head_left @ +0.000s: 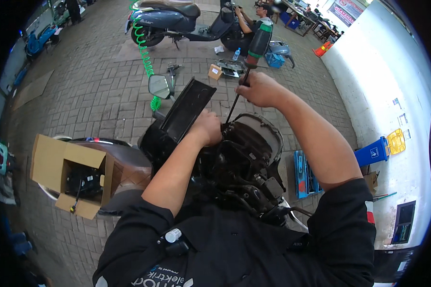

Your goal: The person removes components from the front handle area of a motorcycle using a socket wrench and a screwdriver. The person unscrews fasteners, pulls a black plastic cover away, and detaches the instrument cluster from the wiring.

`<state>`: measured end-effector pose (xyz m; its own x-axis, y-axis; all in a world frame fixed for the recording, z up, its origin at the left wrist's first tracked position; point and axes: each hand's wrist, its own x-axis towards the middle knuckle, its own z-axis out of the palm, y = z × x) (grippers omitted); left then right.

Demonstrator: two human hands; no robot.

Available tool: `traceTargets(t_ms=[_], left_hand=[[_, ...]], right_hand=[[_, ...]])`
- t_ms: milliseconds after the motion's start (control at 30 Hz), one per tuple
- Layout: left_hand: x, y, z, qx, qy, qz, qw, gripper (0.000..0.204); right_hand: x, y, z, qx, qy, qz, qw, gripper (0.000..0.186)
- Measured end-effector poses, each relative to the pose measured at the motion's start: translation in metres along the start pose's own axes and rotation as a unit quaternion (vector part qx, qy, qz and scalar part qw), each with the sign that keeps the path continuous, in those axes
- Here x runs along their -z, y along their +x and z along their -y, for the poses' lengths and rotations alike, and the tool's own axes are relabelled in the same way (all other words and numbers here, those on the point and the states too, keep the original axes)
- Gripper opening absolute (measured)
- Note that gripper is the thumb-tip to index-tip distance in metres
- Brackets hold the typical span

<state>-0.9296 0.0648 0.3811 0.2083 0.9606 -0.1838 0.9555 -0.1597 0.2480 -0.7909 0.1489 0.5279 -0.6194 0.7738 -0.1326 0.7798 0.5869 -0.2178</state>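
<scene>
My right hand (259, 89) is closed around the thin shaft of a long screwdriver (259, 43), just below its green, black and red handle. The handle points up and the shaft slants down into the front of a dark, partly stripped motor scooter (246, 165). Close to the shaft's lower end is my left hand (208, 125), with its fingers curled inward; what they hold is hidden. A long black panel (189, 103) rises beside that hand. To the right of the shaft curves a round, dark-rimmed housing (268, 136).
An open cardboard box (50, 158) with black parts rests on the scooter's seat side at left. A mirror (159, 86) and a green coiled hose (140, 40) stand beyond. At right are a blue toolbox (300, 174) and blue bin (371, 151). A person works by another scooter (170, 21).
</scene>
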Motion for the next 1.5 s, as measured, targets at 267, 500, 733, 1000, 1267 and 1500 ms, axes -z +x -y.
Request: traceTargets(t_ms=[267,500,733,1000,1267,1500], left_hand=[[0.007,0.001,-0.007,0.026,0.004,0.025,0.999,0.038],[0.005,0.012,-0.003,0.030,-0.022,0.042,0.998,0.034],[0.005,0.011,-0.005,0.007,0.031,0.007,0.999,0.026],[-0.006,0.016,0.002,0.011,0.032,0.011,0.999,0.028],[0.000,0.016,-0.002,0.003,0.035,0.029,0.999,0.030],[0.005,0.018,-0.005,-0.001,0.028,0.055,0.998,0.030]], right_hand=[[-0.004,0.005,-0.008,0.015,0.061,0.029,0.998,0.028],[-0.005,0.014,-0.010,0.017,0.132,0.099,0.986,0.033],[-0.016,0.015,-0.011,0.036,0.146,0.006,0.989,0.021],[-0.013,0.013,0.005,0.008,0.050,-0.045,0.998,0.040],[-0.008,0.018,-0.009,0.081,-0.029,-0.011,0.996,0.044],[-0.001,0.013,-0.013,0.029,0.142,0.086,0.986,0.028]])
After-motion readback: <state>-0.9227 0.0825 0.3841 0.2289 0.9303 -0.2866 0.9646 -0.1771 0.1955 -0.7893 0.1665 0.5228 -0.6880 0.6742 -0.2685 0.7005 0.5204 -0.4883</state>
